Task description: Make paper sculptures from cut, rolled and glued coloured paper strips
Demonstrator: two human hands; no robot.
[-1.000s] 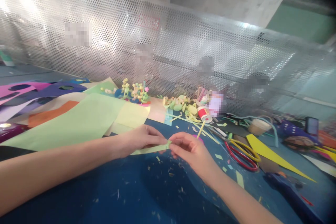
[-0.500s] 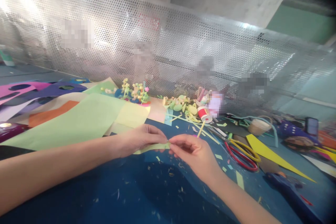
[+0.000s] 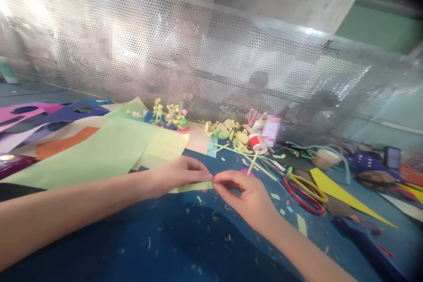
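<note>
A narrow pale green paper strip (image 3: 193,187) runs under the fingers of my left hand (image 3: 180,171), which is closed on it. At the strip's right end, the thumb and forefinger of my right hand (image 3: 246,189) are pinched together. The fingertips of both hands meet there, so that end of the strip is mostly hidden. Just behind my right hand, a pale yellow strip (image 3: 253,163) lies in front of a red and white spool (image 3: 257,143). A large light green sheet (image 3: 109,150) is spread behind my left forearm.
Red- and yellow-handled scissors (image 3: 306,196) lie to the right, near a dark blue tool (image 3: 366,246) and a yellow paper wedge (image 3: 350,196). Small paper figures (image 3: 170,114) stand at the back, before a perforated metal screen (image 3: 139,48). Paper scraps dot the blue table (image 3: 148,246).
My right fingertips have closed in against the left ones, covering the bit of green paper that showed between them. My hands have otherwise barely moved.
</note>
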